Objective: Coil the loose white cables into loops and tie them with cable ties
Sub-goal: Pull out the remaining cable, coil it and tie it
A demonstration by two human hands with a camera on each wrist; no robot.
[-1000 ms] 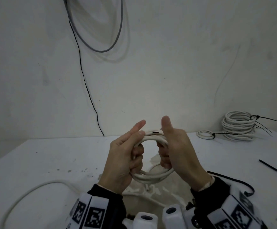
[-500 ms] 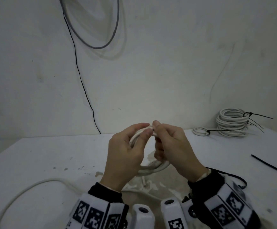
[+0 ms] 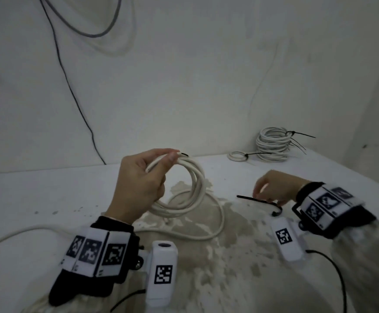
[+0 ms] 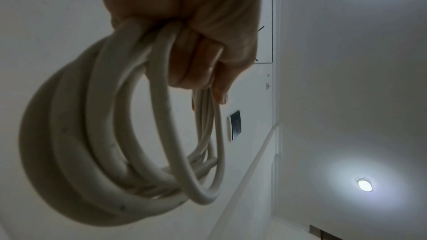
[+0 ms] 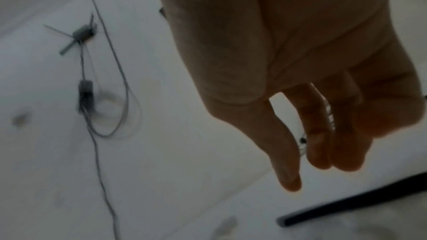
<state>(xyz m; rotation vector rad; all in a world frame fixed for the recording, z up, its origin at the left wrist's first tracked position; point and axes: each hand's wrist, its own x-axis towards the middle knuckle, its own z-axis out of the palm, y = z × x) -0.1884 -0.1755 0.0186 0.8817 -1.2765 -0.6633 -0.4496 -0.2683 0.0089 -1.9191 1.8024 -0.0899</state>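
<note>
two hands divide the work in the head view. the left hand (image 3: 138,184) holds the white cable coil (image 3: 185,188) up over the middle of the tabletop (image 3: 48,199), thumb and forefinger pinching its turns at the top, probably so the loops cannot spring apart before tying. the right hand (image 3: 274,188) reaches down toward one black cable tie (image 3: 259,201) lying right of the coil, toward the right edge; its fingers (image 3: 257,190) hang loosely spread just above the tie, and i cannot tell whether they touch it. one loose white cable (image 3: 195,231) trails across the near-left part of the tabletop. at the far right corner sit finished bundles: one small tied ring (image 3: 237,155) beside a stack of tied coils (image 3: 273,144); i cannot count the coils in it.

from the left wrist, the fingers are curled round the coil (image 4: 110,143), gathering about four or five turns in one bunch.

from the right wrist, the view is blurred; the fingers (image 5: 286,152) point down, slightly parted, holding nothing, with the tie (image 5: 346,205) just below them.
</note>
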